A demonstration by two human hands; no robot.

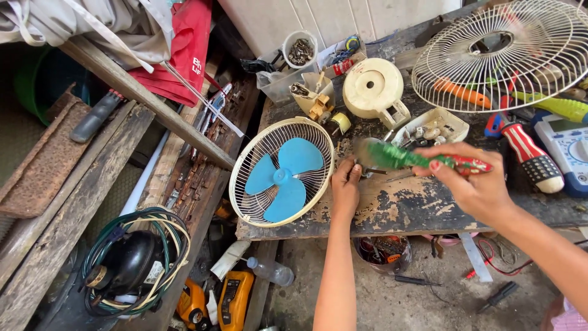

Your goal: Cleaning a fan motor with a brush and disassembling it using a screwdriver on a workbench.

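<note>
My right hand (474, 184) grips a brush with a green and red handle (422, 160), its bristle end blurred over the worn wooden bench (404, 205). Fingers curled, my left hand (345, 187) rests on the bench and pinches a small dark metal part right under the brush tip. Just left of that hand lies a cream fan guard (245, 202) with a blue fan blade (282, 178) inside it, hanging partly over the bench edge.
A second wire fan guard (499, 55) lies at the back right over screwdrivers (523, 147) and a meter (569, 147). A cream motor housing (373, 89), small parts tray (432, 129) and cup of screws (300, 49) stand behind. A compressor with coiled cable (128, 263) sits below left.
</note>
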